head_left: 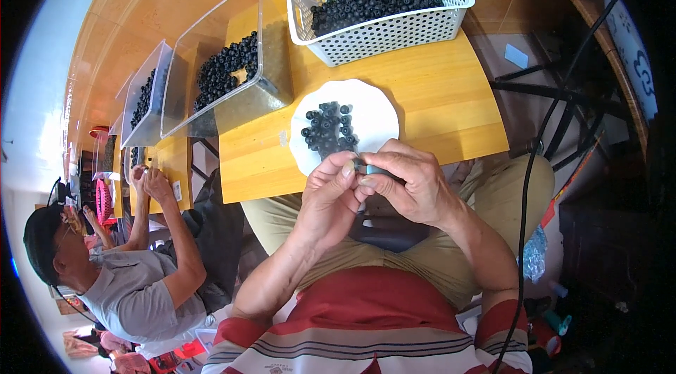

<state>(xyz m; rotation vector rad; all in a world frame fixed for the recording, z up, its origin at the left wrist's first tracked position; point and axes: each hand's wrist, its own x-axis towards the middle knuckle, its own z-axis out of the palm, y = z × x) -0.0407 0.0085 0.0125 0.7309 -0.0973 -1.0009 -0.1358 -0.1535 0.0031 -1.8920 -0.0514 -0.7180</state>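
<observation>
My left hand and my right hand meet just over the near edge of the white scalloped plate. Thumb and fingers of the left are closed around a small dark round piece, mostly covered by the fingertips. My right hand is closed on a short object with a pale blue part and a dark end, touching the left fingertips; its kind I cannot make out. On the plate lie many small round black pieces, bunched at the left and middle.
A white perforated basket and a clear bin, both with black pieces, stand along the back of the yellow wooden table. A black cable hangs at the right. To the left, another person works at a table.
</observation>
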